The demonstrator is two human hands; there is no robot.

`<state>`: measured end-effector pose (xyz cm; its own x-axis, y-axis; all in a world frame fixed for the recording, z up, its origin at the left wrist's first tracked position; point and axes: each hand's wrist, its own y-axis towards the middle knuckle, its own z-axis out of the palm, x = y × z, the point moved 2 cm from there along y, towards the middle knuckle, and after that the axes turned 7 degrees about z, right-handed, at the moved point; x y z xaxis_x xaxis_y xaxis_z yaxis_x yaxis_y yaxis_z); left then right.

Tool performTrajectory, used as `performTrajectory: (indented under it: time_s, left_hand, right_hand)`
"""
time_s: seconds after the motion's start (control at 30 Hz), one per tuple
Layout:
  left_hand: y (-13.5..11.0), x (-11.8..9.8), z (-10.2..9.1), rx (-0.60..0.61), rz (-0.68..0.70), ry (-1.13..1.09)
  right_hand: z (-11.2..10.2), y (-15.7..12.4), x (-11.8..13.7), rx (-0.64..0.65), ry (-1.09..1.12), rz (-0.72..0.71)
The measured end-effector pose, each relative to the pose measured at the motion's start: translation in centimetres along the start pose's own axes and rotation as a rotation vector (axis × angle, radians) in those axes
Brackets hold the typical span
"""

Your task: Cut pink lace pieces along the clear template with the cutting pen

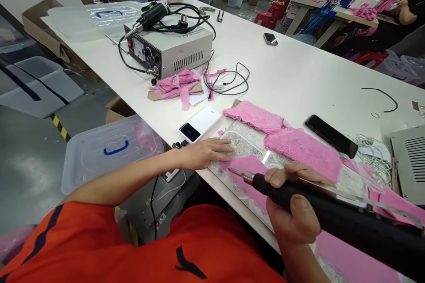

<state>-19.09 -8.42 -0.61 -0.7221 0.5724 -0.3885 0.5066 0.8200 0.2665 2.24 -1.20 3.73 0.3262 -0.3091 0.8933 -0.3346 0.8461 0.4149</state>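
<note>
My right hand (295, 203) is wrapped around a thick black handpiece (332, 208) with a pointed metal tip. That tip points left, over a pink fabric piece (247, 170) near the table's front edge; whether it touches the cloth I cannot tell. My left hand (212, 152) lies flat, its fingers stretched out at the fabric's upper left edge. Beneath them is a clear, scuffed plate (245, 146). Folded pink lace (254, 116) lies just beyond, with another lace bundle (303, 152) to its right. More pink fabric (355, 256) is at lower right, partly hidden by the handpiece.
A white power bank (202, 124) sits left of the plate, a black phone (331, 135) right of the lace. A grey control box (179, 46) with a coiled cable stands farther back. Another grey box (410, 159) is at right. A lidded plastic bin (113, 152) stands beside the table.
</note>
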Motion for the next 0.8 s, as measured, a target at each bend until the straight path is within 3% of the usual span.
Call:
performTrajectory:
  time_s: [0.27, 0.8]
  left_hand:
    - [-0.3, 0.0, 0.5, -0.12, -0.008, -0.031]
    - [-0.2, 0.0, 0.8, -0.106, -0.027, 0.0]
  right_hand:
    - [2.7, 0.9, -0.1, 0.065, 0.125, -0.057]
    - [3.4, 0.9, -0.6, 0.088, 0.098, -0.045]
